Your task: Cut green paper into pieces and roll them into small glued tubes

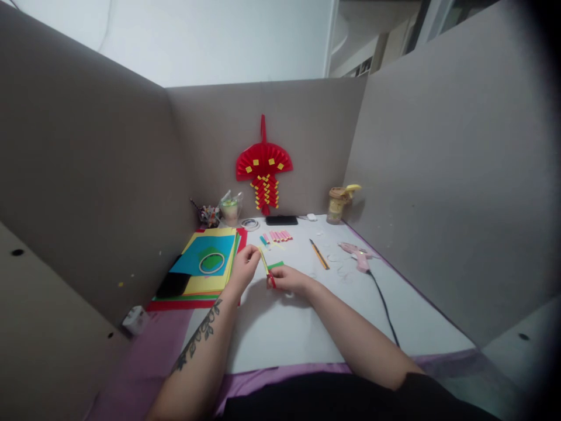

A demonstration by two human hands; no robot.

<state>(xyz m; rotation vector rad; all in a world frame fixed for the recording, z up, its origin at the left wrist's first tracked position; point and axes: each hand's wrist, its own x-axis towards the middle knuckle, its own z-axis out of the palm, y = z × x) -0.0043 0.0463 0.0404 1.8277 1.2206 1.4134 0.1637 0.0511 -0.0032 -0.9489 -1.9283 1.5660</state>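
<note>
Pinching a yellow strip (262, 254) between closed fingertips of the left hand (249, 257) over the desk (284, 339), apparently to steady it beside the blades of scissors (272, 280) gripped by their red handles in the right hand (286, 279). With pink rolls (280, 236) lined up beyond, presumably for order, and a pink glue gun (362, 259) laid well to the right, likely to hold it clear of the coloured paper (193, 257) stacked at left.

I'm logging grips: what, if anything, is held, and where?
Right hand: scissors, by the red handles. Left hand: seemingly a yellow strip, by one end.
</note>
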